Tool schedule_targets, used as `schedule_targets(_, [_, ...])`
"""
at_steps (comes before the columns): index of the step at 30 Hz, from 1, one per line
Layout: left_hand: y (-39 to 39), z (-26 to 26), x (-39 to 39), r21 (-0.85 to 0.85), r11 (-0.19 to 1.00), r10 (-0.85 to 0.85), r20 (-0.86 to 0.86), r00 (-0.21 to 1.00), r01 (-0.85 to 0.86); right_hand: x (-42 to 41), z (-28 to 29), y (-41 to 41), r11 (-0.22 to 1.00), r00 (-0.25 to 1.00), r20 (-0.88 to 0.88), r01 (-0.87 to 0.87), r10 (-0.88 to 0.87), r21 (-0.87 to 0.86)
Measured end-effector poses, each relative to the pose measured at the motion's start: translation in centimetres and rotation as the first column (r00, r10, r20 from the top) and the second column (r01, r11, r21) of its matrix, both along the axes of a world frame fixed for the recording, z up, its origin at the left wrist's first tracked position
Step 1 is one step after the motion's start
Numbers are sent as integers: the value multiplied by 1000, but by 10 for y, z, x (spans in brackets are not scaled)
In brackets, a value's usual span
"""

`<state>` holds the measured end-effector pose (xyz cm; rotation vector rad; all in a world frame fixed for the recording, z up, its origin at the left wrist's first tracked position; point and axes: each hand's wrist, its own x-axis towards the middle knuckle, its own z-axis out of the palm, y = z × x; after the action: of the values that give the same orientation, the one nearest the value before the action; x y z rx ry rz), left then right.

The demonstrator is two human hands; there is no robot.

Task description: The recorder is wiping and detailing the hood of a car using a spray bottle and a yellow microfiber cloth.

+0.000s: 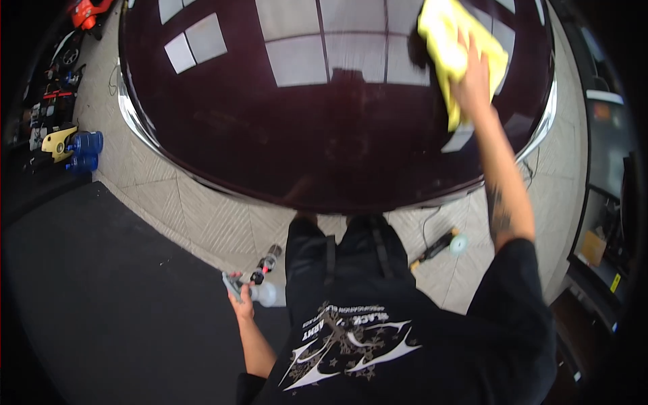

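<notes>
Under my right hand [473, 83] a yellow microfibre cloth [440, 30] lies spread on the glossy dark maroon hood of a car [283, 136], towards its right side. My fingers press into the folds of the cloth and hide part of it. Down by my left hip, my left hand [243, 302] is wrapped round the neck of a spray bottle [265, 294] with a grey trigger head [232, 287]. The bottle is tilted, its translucent body pointing towards my shorts. Ceiling light panels reflect in the paint.
On the tiled floor [212, 212] lie a corded polisher with a pale green pad [458, 244] and another power tool [267, 264]. A black mat [126, 283] spreads at left. Blue water jugs [85, 151] and a red scooter [85, 15] stand far left; a dark cabinet [605, 187] lines the right.
</notes>
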<state>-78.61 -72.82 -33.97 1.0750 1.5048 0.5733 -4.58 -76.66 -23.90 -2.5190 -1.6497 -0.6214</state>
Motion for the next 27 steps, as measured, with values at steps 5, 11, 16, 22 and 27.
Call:
schedule_targets(5, [21,7,-4,-115,993,-42,-35,999,38,-110,10,126,949,748,-614,314,-254,-10])
schedule_targets(11, [97,-10,-1,-185,980,-80,-20,997,75,-262,-49,-13,984,787,-590,-155,179,91])
schedule_targets(16, [158,-14,-2,-129,986,-102,-5,995,101,-125,8,44,985,957,-278,120,-81,126])
schedule_targets(22, [188,-19,-34,-43,995,-95,-33,995,94,-283,-43,-37,978,838,-504,184,-210,-102])
schedule_targets(27, [185,-28,-41,-43,988,-147,-61,987,145,-208,-28,16,966,934,-246,244,-257,-83])
